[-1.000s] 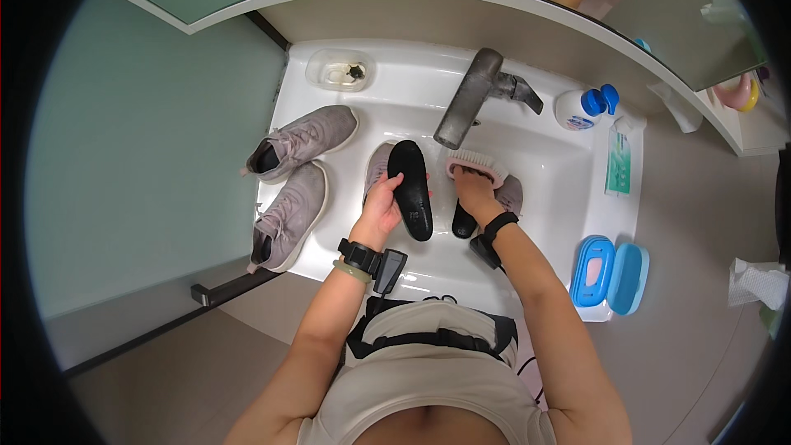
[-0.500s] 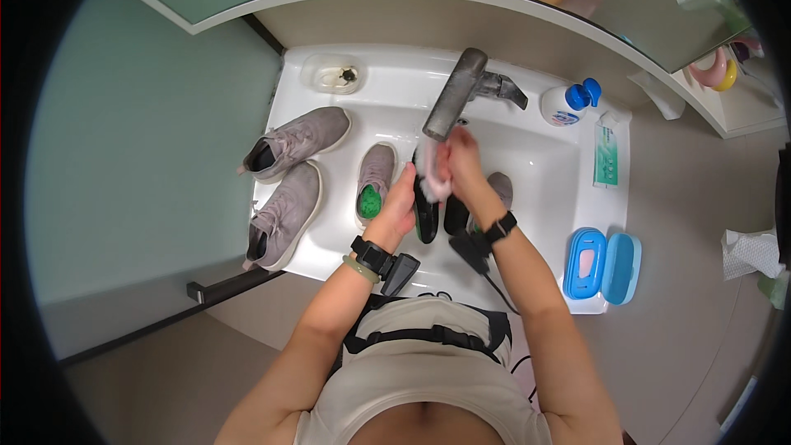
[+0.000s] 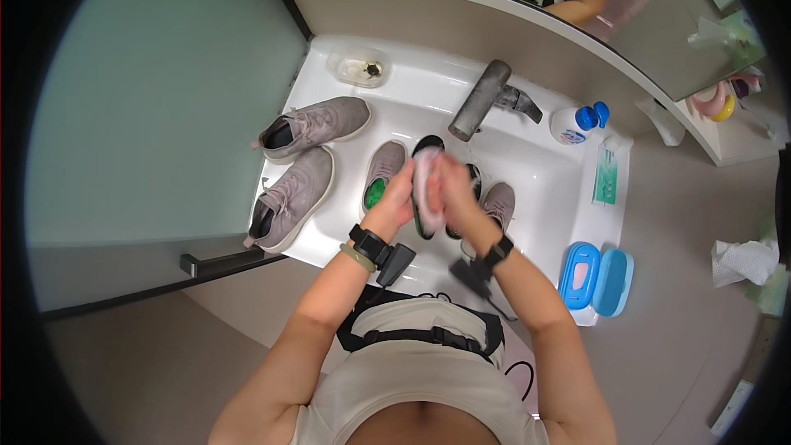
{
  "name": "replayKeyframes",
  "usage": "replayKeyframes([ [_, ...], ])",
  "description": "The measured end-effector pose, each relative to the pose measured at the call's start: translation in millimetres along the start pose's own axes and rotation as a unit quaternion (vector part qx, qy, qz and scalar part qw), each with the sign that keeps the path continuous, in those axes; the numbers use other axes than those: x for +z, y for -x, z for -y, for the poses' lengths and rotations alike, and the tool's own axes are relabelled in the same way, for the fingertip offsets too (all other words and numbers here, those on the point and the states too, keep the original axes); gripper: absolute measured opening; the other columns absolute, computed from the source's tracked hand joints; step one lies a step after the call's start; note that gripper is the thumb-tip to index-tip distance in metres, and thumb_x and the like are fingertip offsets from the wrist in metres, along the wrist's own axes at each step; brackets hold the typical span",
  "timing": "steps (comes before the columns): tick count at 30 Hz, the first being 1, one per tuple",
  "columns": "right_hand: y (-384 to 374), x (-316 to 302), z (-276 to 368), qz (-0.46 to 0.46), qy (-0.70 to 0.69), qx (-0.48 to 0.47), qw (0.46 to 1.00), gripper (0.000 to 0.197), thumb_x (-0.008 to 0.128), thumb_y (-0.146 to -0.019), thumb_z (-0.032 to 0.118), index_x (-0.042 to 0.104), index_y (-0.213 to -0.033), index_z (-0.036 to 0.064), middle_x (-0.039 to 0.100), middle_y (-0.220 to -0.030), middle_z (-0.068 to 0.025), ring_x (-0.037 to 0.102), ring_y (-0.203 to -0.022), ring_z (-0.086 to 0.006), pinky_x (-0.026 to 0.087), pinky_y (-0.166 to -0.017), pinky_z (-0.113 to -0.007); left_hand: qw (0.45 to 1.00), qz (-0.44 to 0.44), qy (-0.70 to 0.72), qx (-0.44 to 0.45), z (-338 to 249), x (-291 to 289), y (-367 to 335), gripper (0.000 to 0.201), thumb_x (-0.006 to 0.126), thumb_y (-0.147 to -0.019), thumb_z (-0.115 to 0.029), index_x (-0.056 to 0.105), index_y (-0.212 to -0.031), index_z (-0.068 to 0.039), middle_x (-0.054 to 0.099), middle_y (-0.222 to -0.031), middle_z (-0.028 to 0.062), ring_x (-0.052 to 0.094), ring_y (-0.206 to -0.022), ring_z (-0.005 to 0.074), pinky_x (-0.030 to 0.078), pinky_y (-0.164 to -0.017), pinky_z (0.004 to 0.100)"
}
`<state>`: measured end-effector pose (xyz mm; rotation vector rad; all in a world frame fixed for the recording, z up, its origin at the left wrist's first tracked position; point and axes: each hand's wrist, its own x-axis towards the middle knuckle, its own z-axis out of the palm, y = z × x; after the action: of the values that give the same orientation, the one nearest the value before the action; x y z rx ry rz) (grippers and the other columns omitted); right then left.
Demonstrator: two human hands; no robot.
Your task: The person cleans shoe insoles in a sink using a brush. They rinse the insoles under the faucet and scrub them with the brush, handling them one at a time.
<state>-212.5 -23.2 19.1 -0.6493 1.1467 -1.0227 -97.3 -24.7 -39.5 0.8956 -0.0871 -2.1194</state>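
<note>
Over the white sink, my left hand (image 3: 395, 199) is closed around a long black insole-shaped piece (image 3: 429, 144) held upright. My right hand (image 3: 456, 191), blurred by motion, grips a pink-and-white scrub brush (image 3: 424, 189) pressed along that piece. A second black piece (image 3: 474, 179) is partly hidden behind my right hand. Left of my hands, a small grey-mauve sneaker (image 3: 384, 166) with something green inside stands in the sink. Its lookalike, another small sneaker (image 3: 499, 203), rests right of my right wrist.
Two larger grey-mauve sneakers (image 3: 317, 125) (image 3: 294, 200) stand on the left rim of the sink (image 3: 544, 173). A grey faucet (image 3: 482, 100) overhangs the basin. Around the rim are a clear tray (image 3: 353, 66), pump bottle (image 3: 570, 125), green-white tube (image 3: 606, 175) and open blue soap box (image 3: 582, 276).
My right hand and the brush have moved slightly down from near the faucet, along the black piece. That piece now reaches higher beside my left hand. The whole view has shifted and turned slightly.
</note>
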Motion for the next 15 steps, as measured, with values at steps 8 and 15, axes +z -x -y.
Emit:
replayKeyframes([
  [8, -39, -40, 30, -0.048, -0.09, -0.046, 0.994, 0.021, 0.037, -0.091, 0.024, 0.045, -0.077, 0.0096, 0.041, -0.049, -0.0007, 0.036, -0.032, -0.011, 0.027, -0.029, -0.025, 0.996, -0.018, -0.086, -0.013, 11, 45, 14, 0.045, 0.033, -0.093, -0.042, 0.047, -0.117, -0.006, 0.055, -0.111, 0.0098, 0.055, -0.098, 0.0208, 0.045, -0.087, 0.0361],
  [15, -14, -17, 24, 0.004, -0.005, 0.017, 1.0, 0.024, 0.036, -0.093, 0.027, 0.043, -0.078, 0.0093, 0.038, -0.049, 0.0011, 0.032, -0.031, -0.0086, 0.024, -0.027, -0.026, 0.999, 0.022, -0.046, 0.007, 6, 18, 1, 0.048, 0.027, -0.093, -0.045, 0.046, -0.117, -0.008, 0.057, -0.106, 0.0103, 0.057, -0.096, 0.0237, 0.046, -0.083, 0.0374],
])
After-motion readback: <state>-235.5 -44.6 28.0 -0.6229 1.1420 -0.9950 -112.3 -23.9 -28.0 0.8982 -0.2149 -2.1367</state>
